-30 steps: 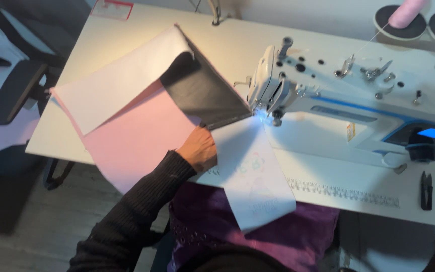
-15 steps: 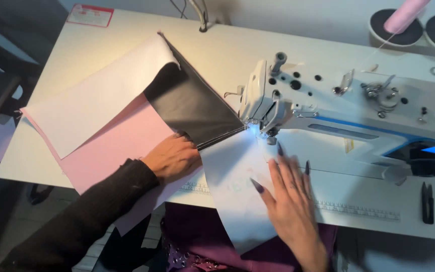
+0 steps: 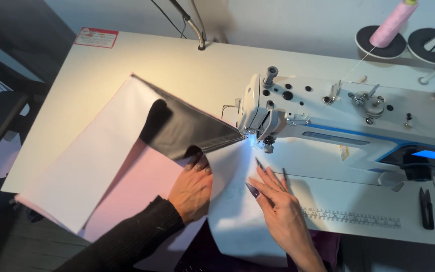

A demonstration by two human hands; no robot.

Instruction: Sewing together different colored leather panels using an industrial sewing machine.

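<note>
While the white fabric panel (image 3: 237, 201) lies flat on the bed of the sewing machine (image 3: 348, 121), its far edge sits right under the lit needle area (image 3: 255, 138), so you appear to be at the start or in the early part of a seam rather than near its end: most of the white piece reaches toward you and hangs off the table's near edge, unsewn as far as can be told. Beyond the needle, to the left, the dark grey fabric (image 3: 187, 128) trails away folded over a larger white sheet (image 3: 91, 156) and a pale pink layer (image 3: 142, 186); whether any stitching already joins them is too small to tell. Your left hand (image 3: 192, 186) presses flat on the cloth just left of the needle, fingers close together, fingertips touching the grey edge. Your right hand (image 3: 278, 206) rests palm down on the white panel, fingers (image 3: 265, 176) spread and pointing toward the presser foot, pinching nothing. Further out, a printed ruler strip (image 3: 348, 217) runs along the table (image 3: 177, 60) front, small black snips (image 3: 426, 206) lie at the right, and a pink thread cone (image 3: 393, 22) stands behind the machine.
</note>
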